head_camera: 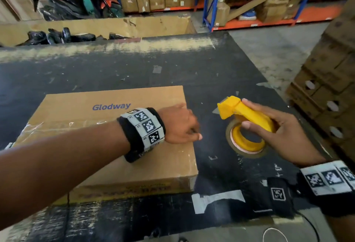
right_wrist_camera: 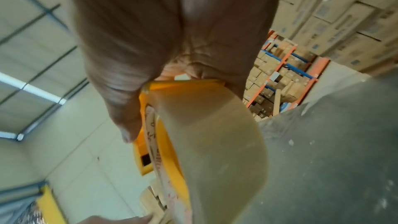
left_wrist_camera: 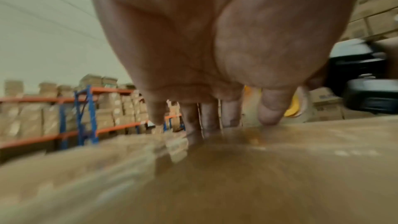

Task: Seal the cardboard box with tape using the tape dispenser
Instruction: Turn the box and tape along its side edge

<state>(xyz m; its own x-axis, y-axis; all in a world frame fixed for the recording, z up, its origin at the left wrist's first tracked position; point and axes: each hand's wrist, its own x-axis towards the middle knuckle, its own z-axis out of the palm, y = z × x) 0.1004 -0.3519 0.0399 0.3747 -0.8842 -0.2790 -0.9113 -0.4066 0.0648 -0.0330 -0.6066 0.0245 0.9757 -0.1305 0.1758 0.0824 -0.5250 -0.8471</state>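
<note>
Head view: our right hand (head_camera: 276, 126) grips the yellow plastic tape dispenser (head_camera: 244, 115) just right of the taped brown cardboard box (head_camera: 107, 130), where our left hand (head_camera: 178, 124) presses, fingers (left_wrist_camera: 269, 108) extended.

Closed brown cardboard box (head_camera: 107, 136), clear tape along top seam, lower left. Yellow tape dispenser (head_camera: 244, 122), brown roll, right of centre.

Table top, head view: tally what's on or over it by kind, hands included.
Cardboard box: 1
Tape dispenser: 1
Tape roll: 1
Hands: 2, left hand on the box, right hand gripping the dispenser
Total: 5
</note>
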